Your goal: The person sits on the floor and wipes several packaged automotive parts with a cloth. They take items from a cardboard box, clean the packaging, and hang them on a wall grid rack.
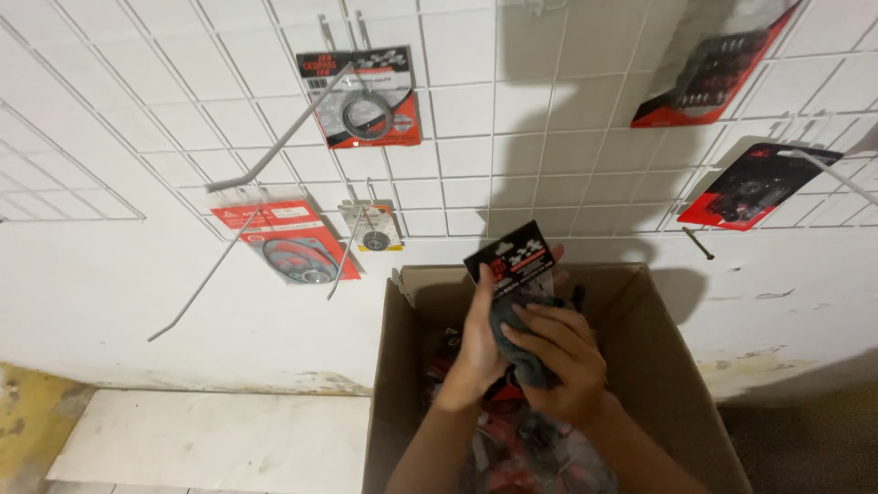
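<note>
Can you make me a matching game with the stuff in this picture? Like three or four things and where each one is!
Things:
1. Cardboard box
2. Black header packet
3. Packet with a black ring
4. Long metal hook

Places:
A. Sticking out from the wire grid, with nothing on it
B. Held in both hands, left hand and right hand
C. Hanging high up on the grid
D. Standing open by the wall, below the hands

Pairs: 1-D, 2-B, 3-C, 4-A

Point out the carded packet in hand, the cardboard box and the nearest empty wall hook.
carded packet point(512, 261), head view, black header card.
cardboard box point(672, 366), head view, right wall.
empty wall hook point(274, 151), head view, mid-rod.
</note>
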